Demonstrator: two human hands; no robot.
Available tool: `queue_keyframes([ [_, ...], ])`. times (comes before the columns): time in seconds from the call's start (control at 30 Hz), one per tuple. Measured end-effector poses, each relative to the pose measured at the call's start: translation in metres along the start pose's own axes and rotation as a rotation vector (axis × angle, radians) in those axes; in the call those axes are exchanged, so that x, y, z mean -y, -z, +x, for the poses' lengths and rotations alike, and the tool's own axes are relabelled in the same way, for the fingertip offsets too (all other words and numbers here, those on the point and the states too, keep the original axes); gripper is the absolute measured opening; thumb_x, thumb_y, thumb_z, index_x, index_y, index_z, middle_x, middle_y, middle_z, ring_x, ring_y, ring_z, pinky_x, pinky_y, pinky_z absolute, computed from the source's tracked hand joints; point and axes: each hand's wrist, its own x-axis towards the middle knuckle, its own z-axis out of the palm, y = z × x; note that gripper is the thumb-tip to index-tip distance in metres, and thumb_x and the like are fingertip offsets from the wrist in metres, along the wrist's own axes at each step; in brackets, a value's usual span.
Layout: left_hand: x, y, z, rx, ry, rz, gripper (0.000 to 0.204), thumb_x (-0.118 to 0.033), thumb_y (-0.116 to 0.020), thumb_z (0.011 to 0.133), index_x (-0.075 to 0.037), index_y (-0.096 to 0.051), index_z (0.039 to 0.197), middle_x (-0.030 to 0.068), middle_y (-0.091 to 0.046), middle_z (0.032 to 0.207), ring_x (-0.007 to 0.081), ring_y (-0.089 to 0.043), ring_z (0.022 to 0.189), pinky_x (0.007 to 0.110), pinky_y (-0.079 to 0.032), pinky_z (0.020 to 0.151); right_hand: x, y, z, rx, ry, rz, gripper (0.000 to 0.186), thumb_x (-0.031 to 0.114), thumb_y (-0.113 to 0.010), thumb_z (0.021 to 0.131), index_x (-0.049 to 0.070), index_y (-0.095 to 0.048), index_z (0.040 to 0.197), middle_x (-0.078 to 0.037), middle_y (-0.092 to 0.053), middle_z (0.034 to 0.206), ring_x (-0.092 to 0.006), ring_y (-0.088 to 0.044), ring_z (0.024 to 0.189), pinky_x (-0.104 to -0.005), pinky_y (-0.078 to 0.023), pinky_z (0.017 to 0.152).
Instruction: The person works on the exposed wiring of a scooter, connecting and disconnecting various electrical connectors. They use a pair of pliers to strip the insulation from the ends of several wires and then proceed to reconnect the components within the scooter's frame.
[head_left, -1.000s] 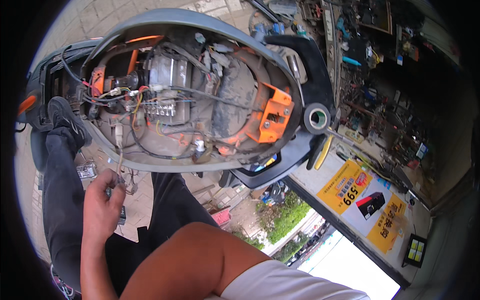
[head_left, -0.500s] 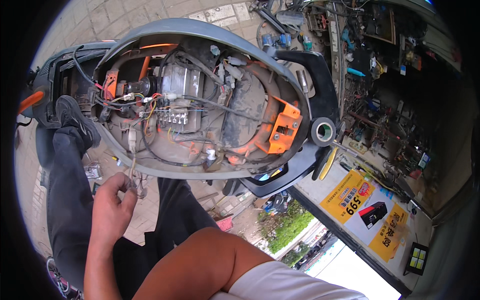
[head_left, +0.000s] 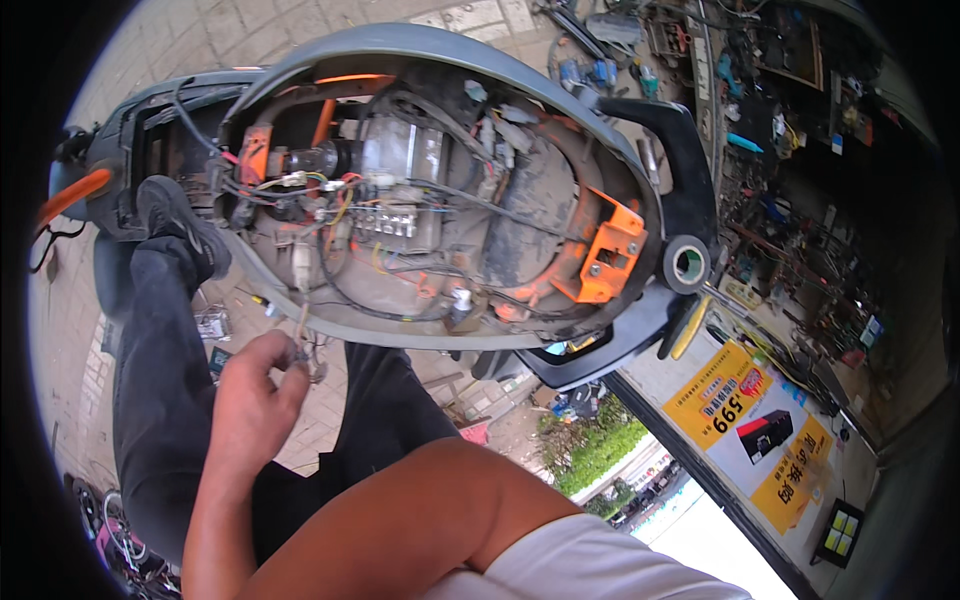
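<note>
Since 1 second ago, the view shifts, so the grey scooter body (head_left: 420, 35) now sits more to the right. The left hand (head_left: 255, 400) goes right with it in the view, and it stays by the same thin wires (head_left: 303, 322). Its fingers (head_left: 293, 380) are bent and closed, with the thumb and first finger pinching the wires. The wires hang over the near edge of the scooter body, down from a pale plug (head_left: 302, 262) in its left part. The right hand is out of sight, so I cannot tell what its fingers do.

Inside the scooter body is a silver metal box (head_left: 395, 145), left of the middle, with colored wires beside it. An orange bracket (head_left: 612, 250) is at the right end. Just past that end lies a black ring (head_left: 686, 262) with a green inside, and a yellow handle (head_left: 690, 328) is near it. A dark shoe (head_left: 180, 225) is on the left. A bare arm (head_left: 400, 520) with a white sleeve (head_left: 590, 560) crosses the near side.
</note>
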Motion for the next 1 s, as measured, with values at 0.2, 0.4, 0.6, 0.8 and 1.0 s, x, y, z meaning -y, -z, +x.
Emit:
queue_keyframes([
  [0.2,0.013,-0.012,-0.002,-0.045,-0.136,0.584,0.013,-0.014,-0.062,0.079,-0.005,-0.063,0.087,0.0112,-0.064,0.083,0.0271,-0.062,0.086,0.041,-0.043,0.077,-0.052,0.169,-0.092,-0.288,-0.553,-0.571,0.025,0.023,-0.075,0.08,0.001,-0.063,0.078,-0.011,-0.06,0.072,-0.0265,-0.062,0.063,-0.0369,-0.049,0.056],
  [0.4,-0.011,-0.009,-0.002,-0.057,-0.186,0.404,0.013,-0.012,-0.063,0.077,-0.005,-0.064,0.089,0.0094,-0.064,0.083,0.0307,-0.061,0.087,0.045,-0.041,0.08,-0.091,0.215,-0.12,0.012,-1.229,-0.564,0.043,0.034,-0.074,0.079,-0.006,-0.069,0.095,-0.019,-0.069,0.077,-0.0315,-0.068,0.073,-0.0401,-0.053,0.071],
  [0.6,-0.009,-0.01,0.0,-0.076,-0.192,0.409,0.013,-0.015,-0.062,0.078,-0.005,-0.062,0.086,0.0108,-0.064,0.081,0.0313,-0.061,0.086,0.046,-0.041,0.078,-0.112,0.221,-0.142,-0.211,-1.376,0.258,0.028,0.017,-0.076,0.082,-0.002,-0.067,0.099,-0.001,-0.064,0.083,-0.0078,-0.054,0.069,-0.0246,-0.045,0.06],
  [0.8,-0.01,-0.008,0.002,-0.086,-0.106,0.317,0.013,-0.016,-0.062,0.08,-0.004,-0.062,0.085,0.0114,-0.066,0.084,0.0324,-0.062,0.087,0.046,-0.042,0.079,-0.111,0.214,-0.143,-0.307,-1.368,0.335,0.025,0.01,-0.074,0.084,0.0,-0.066,0.105,0.0,-0.065,0.091,-0.0062,-0.054,0.076,-0.0224,-0.043,0.064],
  [1.0,-0.01,-0.003,0.003,-0.087,-0.088,0.325,0.015,-0.019,-0.064,0.08,-0.004,-0.062,0.083,0.0112,-0.066,0.084,0.0319,-0.062,0.086,0.046,-0.042,0.079,-0.117,0.215,-0.151,-0.283,-1.354,0.323,0.028,0.013,-0.075,0.084,0.003,-0.066,0.108,0.002,-0.065,0.094,-0.005,-0.055,0.078,-0.0214,-0.042,0.063],
])
